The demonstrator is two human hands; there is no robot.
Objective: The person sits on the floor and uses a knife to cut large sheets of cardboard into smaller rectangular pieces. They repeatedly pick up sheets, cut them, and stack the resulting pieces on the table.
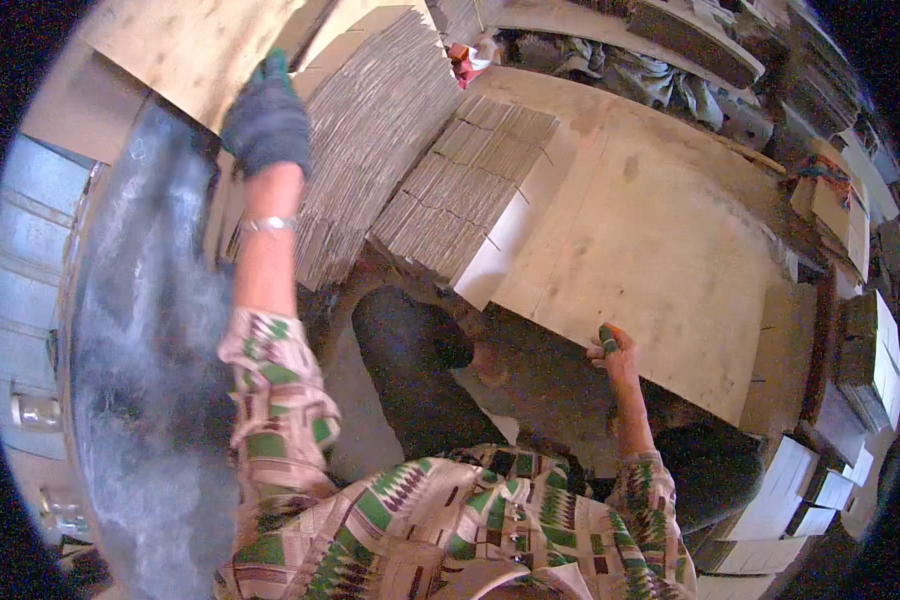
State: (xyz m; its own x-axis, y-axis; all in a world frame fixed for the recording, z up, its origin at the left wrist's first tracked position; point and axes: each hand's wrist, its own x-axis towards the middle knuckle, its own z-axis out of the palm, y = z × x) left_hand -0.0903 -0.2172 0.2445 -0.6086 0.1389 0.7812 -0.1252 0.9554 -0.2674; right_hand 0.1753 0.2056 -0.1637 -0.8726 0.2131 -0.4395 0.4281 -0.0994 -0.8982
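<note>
My left hand [267, 125], in a dark grey glove with green at the fingertips, reaches far left. Its fingers are stretched out, somewhat blurred, over the edge of a pale wooden board [185, 50]. Just right of it stands a tall stack of flat cardboard sheets [365, 130]. My right hand [615, 350] is closed at the near edge of a large plywood board [650, 240], with green wrapping on a finger. What its fingers hold, if anything, is hidden.
A lower tied cardboard stack [465, 185] stands left of the plywood board. At far left runs a worn grey-blue surface [145, 380] beside window panes [45, 240]. Boxes and flat cartons [875, 350] fill the right side. A red and white object [465, 65] lies behind the stacks.
</note>
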